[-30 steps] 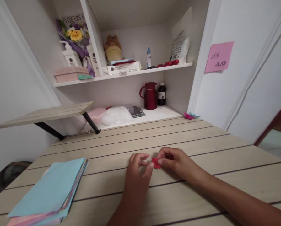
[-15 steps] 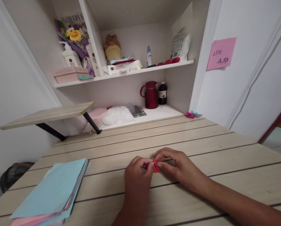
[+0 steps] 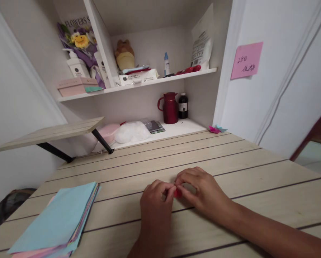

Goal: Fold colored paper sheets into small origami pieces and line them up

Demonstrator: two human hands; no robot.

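A small piece of folded red paper [image 3: 178,192] is pinched between both hands just above the wooden tabletop [image 3: 117,215]. My left hand [image 3: 157,199] grips its left edge between thumb and forefinger. From the right, my right hand [image 3: 200,188] closes its thumb and fingertips on the same paper. Fingers cover much of it, so its exact folded shape is hard to make out. To the left lies a stack of coloured paper [image 3: 58,218] with a light blue sheet on top.
Two small folded paper pieces, one magenta [image 3: 214,129] and one light blue [image 3: 221,128], sit at the table's far right corner. Behind the table stand a dark red jug [image 3: 170,109] and a dark bottle [image 3: 183,106]. A raised wooden shelf [image 3: 52,132] overhangs the far left.
The right hand's fingers have come closer to the left fingertips, and less of the red paper shows. The whole view has shifted slightly.
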